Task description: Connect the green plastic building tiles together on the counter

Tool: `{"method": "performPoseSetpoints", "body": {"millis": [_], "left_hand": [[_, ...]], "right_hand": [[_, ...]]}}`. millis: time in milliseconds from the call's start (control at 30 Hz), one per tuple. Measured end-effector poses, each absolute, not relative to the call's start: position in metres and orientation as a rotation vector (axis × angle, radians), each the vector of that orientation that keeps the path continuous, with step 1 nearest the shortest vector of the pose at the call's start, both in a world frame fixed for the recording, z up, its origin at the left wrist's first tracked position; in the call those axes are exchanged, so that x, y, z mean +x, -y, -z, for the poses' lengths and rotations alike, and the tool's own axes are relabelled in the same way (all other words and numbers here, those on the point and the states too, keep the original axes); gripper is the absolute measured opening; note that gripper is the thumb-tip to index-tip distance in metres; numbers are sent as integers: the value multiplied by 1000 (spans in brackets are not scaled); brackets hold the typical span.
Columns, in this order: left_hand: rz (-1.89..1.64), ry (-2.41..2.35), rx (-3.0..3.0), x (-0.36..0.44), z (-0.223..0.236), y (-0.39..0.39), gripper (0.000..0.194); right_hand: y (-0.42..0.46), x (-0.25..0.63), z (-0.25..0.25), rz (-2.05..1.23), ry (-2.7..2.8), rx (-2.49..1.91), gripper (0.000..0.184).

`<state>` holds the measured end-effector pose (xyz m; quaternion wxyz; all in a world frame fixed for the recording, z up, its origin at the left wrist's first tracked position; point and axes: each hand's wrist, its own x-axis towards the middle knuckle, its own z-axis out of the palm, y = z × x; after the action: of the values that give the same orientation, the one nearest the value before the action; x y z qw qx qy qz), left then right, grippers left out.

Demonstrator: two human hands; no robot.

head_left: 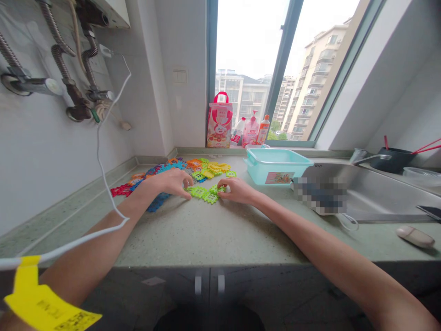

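Light green interlocking plastic building pieces (197, 192) lie on the counter between my hands. My right hand (238, 190) is closed on the right end of these pieces, at a green square piece (214, 188). At their left edge is my left hand (175, 182), its thumb and fingers curved and apart with a gap between them. Whether its fingertips touch the green pieces I cannot tell. Behind and under my left hand spreads a pile of similar pieces: yellow ones (220, 168), orange ones (194, 164), blue ones (159, 201) and red ones (120, 190).
A turquoise plastic bin (257, 172) stands right of the pieces, beside the steel sink (375, 195). A blurred-out item (320, 195) sits at the sink's edge. A white cable (99, 138) hangs across my left forearm. Bottles (251, 132) and a pink bag (219, 126) line the windowsill.
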<state>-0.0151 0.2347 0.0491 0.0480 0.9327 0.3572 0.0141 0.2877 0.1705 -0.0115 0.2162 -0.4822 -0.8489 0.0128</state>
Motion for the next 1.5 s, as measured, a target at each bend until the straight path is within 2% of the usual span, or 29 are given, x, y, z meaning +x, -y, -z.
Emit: {"method": "performPoseSetpoints", "body": {"millis": [167, 400, 667, 967, 1100, 1267, 1500], "left_hand": [[24, -1104, 2817, -14, -48, -235, 40], [-99, -1115, 2831, -14, -41, -236, 45], [-470, -888, 2937, -8, -37, -229, 44], [-520, -697, 2965, 7, -23, -216, 46], [-517, -629, 2947, 11, -17, -216, 41], [-445, -619, 2922, 15, -9, -221, 43], [-489, -632, 2950, 21, -8, -222, 38]], "right_hand": [[-170, 297, 4, -66, 2378, -1399, 30], [-169, 311, 1, 37, 2371, -1383, 41], [-172, 307, 5, 94, 2323, -1232, 40], [-176, 306, 16, -16, 2442, -1114, 40], [-177, 307, 16, -52, 2438, -1098, 38], [-175, 306, 12, -73, 2395, -1212, 30], [-175, 307, 10, -42, 2359, -1272, 31]]}}
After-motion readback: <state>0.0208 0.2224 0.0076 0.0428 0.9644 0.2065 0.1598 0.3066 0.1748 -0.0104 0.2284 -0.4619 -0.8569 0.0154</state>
